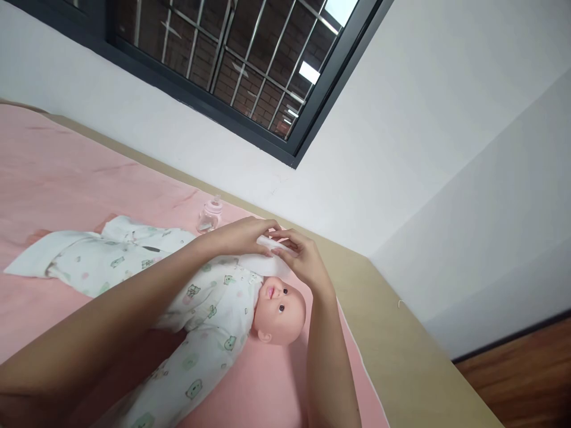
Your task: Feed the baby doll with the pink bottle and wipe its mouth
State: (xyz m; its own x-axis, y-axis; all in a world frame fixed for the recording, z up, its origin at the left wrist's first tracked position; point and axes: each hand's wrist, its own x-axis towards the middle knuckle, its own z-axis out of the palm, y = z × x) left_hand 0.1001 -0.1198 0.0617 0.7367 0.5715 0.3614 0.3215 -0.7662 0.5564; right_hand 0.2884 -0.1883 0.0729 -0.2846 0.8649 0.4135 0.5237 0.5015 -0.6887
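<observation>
White cloth: we saw the white cloth (266,242) between the two hands, just above the doll's shoulder and beside its head; we could not tell whether it was loose or the end of a sleeve.
Doll: the doll (236,297) lay on its back just below the cloth, its bald head (285,321) toward our right and its legs toward our left, in a white outfit (209,345) printed with green bears.
Bottle: a clear bottle (210,215) with a pale pink collar stood beyond the doll, near our left wrist.
Sheet: a pink sheet (57,160) lay under doll and bottle, lightly creased at the far left.
Table: past the sheet's edge we saw a bare strip of beige table (357,279), running along the wall.
Room: plain white walls (401,137) met in a corner at the right; above the table was a dark-framed window (298,151) with metal bars (220,41) and bricks beyond. Brown wood (526,368) showed at lower right.
Left hand: our left hand (245,235) was narrowly curled, its fingertips pinching the cloth.
Right hand: our right hand (306,255) was bent inward, fingers and thumb nearly closed on the same cloth.
</observation>
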